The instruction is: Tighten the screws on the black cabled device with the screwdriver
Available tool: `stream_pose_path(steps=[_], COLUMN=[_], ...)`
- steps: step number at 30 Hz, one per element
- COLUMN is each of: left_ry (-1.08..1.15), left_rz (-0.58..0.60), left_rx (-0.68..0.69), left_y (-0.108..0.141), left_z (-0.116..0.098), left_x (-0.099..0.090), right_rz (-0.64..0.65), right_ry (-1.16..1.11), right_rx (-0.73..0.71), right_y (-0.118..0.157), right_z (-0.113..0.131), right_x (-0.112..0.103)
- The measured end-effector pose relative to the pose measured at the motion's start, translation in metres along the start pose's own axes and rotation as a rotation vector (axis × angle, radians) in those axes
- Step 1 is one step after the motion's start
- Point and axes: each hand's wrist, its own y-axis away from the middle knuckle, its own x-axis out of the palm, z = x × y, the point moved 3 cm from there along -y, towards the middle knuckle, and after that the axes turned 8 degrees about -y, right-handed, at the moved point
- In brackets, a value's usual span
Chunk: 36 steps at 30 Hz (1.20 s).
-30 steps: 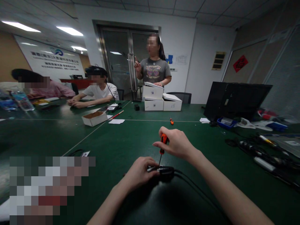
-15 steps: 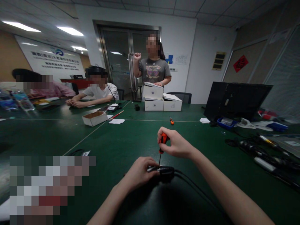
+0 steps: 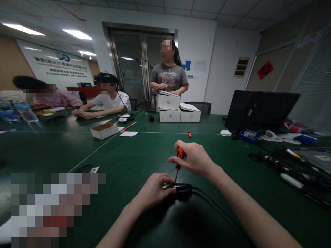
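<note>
My right hand [image 3: 191, 156] is closed on the orange and black handle of a screwdriver [image 3: 180, 153], which stands nearly upright. Its thin shaft points down and its tip meets a black device [image 3: 183, 191] on the green table. Wrapped round the left end of that device is my left hand [image 3: 157, 187], pressing it with thumb and fingers. Black cables [image 3: 214, 205] run from the device's right end toward the lower right. Where exactly the tip rests is too small to tell.
A second screwdriver [image 3: 189, 133] lies farther off on the green table [image 3: 144, 151]. White boxes [image 3: 170, 115] stand at the far edge before a standing person. An open box [image 3: 104, 131] is at left; a monitor [image 3: 261, 110] and cables are at right. Two people sit at left.
My right thumb has shifted left on the screwdriver handle and the fingers have changed their hold. The standing person's raised hand has come down toward the boxes.
</note>
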Motion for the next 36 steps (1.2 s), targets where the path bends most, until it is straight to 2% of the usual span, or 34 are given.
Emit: stream_pose_path(steps=[6,12,16,19,22,24,26,30,36], left_ry=[-0.001,0.005,0.010,0.000,-0.024,-0.040,-0.043,-0.012,-0.010], left_rz=[-0.003,0.008,0.009,0.001,0.001,0.003,0.004,0.007,0.004], left_rx=[0.003,-0.002,0.005,0.017,0.029,0.027,0.020,0.005,0.003], left_y=[-0.001,0.001,0.000,-0.001,-0.001,-0.001,-0.001,0.000,-0.001], left_z=[0.002,0.001,0.001,0.001,0.001,0.001,0.001,0.000,0.001], left_x=[0.001,0.000,0.000,0.001,0.002,0.002,0.002,0.000,0.001], right_rz=[0.000,0.076,0.100,0.035,-0.047,-0.056,-0.037,-0.024,-0.004], right_ry=[-0.141,-0.611,-0.773,-0.644,-0.314,-0.135,-0.049,-0.066,-0.230], right_rx=[-0.025,-0.101,-0.032,-0.016,-0.043,-0.029,0.007,0.018,0.012], right_y=[-0.002,-0.004,-0.007,-0.007,-0.005,-0.003,-0.002,-0.003,-0.003], right_z=[-0.006,-0.008,-0.012,-0.012,-0.008,-0.007,-0.006,-0.007,-0.011], right_x=[0.003,0.010,0.018,0.017,0.008,0.004,0.002,0.001,-0.001])
